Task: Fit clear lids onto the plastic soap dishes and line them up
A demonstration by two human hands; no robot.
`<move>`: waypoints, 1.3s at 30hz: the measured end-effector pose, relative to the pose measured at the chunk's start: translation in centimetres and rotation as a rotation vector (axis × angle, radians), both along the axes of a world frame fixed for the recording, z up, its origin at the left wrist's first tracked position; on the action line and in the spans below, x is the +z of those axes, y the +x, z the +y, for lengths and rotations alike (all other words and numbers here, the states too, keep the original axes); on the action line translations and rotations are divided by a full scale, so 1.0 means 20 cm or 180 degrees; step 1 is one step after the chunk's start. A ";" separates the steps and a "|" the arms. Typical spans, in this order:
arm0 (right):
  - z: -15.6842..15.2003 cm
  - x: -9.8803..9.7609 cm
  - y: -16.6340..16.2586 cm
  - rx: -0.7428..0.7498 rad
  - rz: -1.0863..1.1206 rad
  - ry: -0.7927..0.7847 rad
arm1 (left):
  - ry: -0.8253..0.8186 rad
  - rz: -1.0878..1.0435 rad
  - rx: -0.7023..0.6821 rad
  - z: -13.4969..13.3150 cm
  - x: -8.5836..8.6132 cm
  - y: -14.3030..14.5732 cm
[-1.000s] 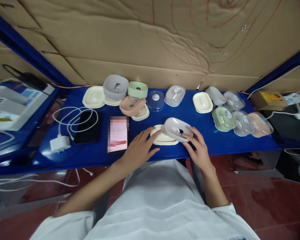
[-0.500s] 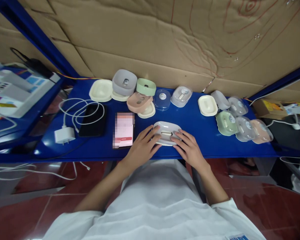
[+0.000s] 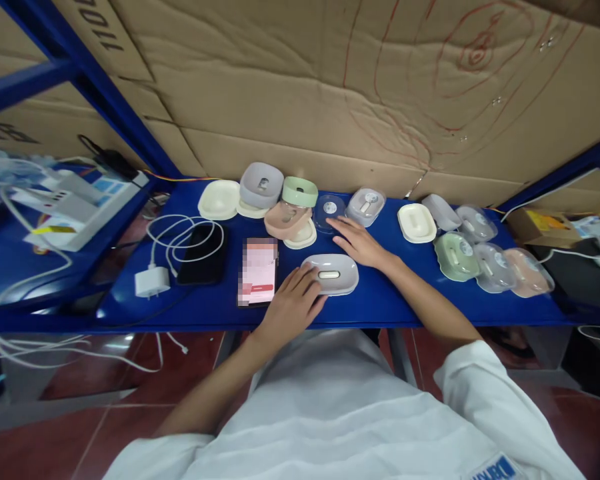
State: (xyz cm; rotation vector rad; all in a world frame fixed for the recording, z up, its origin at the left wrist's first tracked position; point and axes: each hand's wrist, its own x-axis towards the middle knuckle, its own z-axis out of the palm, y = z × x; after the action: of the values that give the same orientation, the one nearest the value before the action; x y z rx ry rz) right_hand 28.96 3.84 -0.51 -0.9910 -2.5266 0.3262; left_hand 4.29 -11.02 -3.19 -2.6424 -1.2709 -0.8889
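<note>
In front of me on the blue table is a pale grey soap dish (image 3: 346,278) with a light oblong piece in its middle. My left hand (image 3: 293,299) holds its left end, fingers over the rim and thumb at the near side. Beyond the dish, my right hand (image 3: 357,241) stretches its fingers apart toward a clear lid (image 3: 325,218) bearing a round sticker. The fingertips are at the lid's near right edge, with nothing gripped. Just right of that lid lies a grey dish under a clear cover (image 3: 366,208).
A phone (image 3: 259,272) lies left of my left hand, near a white charger (image 3: 151,281) and a coiled cable. Cream, grey, green and pink dish parts (image 3: 300,192) are stacked behind. Several covered dishes (image 3: 457,257) stand at the right. Cardboard (image 3: 280,120) walls off the back.
My right hand has left the grey dish and moved up and back to the clear lid. My left hand stays on the dish. The camera view has shifted slightly.
</note>
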 end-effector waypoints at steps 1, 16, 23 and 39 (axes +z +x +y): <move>0.02 -0.01 0.00 -0.0064 -0.0100 0.0055 | 0.0005 0.0003 -0.0002 0.00 0.00 0.00; -0.62 -0.11 0.35 -0.1574 -0.0016 0.0380 | -0.0553 -0.0533 -0.0563 -0.01 0.02 -0.04; -0.75 -0.09 0.28 -0.1243 0.0726 0.0038 | -0.0300 -0.0530 -0.0559 -0.02 0.02 -0.03; -0.82 -0.11 0.10 -0.0564 0.0117 0.0852 | -0.0009 -0.0668 -0.0509 0.01 0.01 -0.03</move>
State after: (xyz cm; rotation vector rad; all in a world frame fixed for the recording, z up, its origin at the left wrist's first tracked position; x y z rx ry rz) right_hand 31.04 -12.61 -2.78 -1.0786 -2.3502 -0.0446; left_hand 3.60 -10.84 -3.07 -2.7439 -1.1097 -1.2166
